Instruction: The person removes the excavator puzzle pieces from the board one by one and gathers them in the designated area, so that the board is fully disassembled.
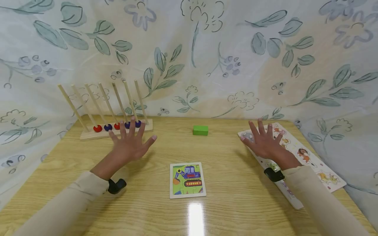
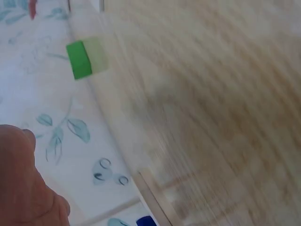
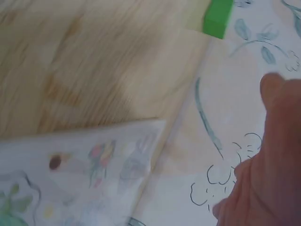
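Observation:
My left hand point(image 1: 130, 146) is held with its fingers spread, in front of a wooden peg stand point(image 1: 116, 131) with red and blue beads at the foot of its pegs. Fingers also spread, my right hand point(image 1: 264, 142) hovers by the left edge of a white animal puzzle board point(image 1: 317, 164). Neither hand holds anything. Between them on the table lies a small square jigsaw puzzle point(image 1: 187, 180) with a digger picture. Farther back sits a green block point(image 1: 200, 130), which also shows in the left wrist view and the right wrist view.
The wooden table point(image 1: 147, 209) ends at a wall of flower-patterned cloth point(image 1: 189, 65) behind. Upright pegs point(image 1: 101, 101) stick up at the back left. The puzzle board covers much of the table's right side.

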`<move>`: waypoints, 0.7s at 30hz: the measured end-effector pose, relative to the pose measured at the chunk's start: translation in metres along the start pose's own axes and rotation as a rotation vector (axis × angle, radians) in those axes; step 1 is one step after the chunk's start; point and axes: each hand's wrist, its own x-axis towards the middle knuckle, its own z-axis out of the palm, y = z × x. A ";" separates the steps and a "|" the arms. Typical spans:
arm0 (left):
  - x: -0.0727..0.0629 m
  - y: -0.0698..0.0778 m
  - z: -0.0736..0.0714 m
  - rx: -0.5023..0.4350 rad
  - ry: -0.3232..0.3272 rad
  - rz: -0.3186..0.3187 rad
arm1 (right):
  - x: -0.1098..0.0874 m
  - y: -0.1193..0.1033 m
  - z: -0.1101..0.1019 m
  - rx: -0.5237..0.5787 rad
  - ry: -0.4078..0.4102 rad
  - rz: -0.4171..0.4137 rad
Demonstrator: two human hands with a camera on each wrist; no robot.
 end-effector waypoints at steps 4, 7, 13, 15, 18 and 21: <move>-0.005 0.006 -0.001 0.008 0.002 0.040 | -0.001 -0.001 0.001 0.118 -0.006 -0.077; -0.009 0.007 -0.001 -0.021 0.011 0.089 | -0.002 -0.003 0.003 0.207 -0.013 -0.135; -0.017 0.003 0.001 -0.080 0.080 0.249 | -0.005 -0.012 0.005 0.322 -0.022 -0.241; -0.019 0.002 0.001 -0.129 0.066 0.317 | -0.006 -0.015 0.005 0.318 -0.015 -0.265; -0.021 0.002 0.002 -0.218 0.038 0.423 | -0.008 -0.020 0.007 0.321 0.006 -0.284; -0.025 0.005 0.004 -0.312 0.036 0.523 | -0.009 -0.025 0.008 0.351 0.042 -0.308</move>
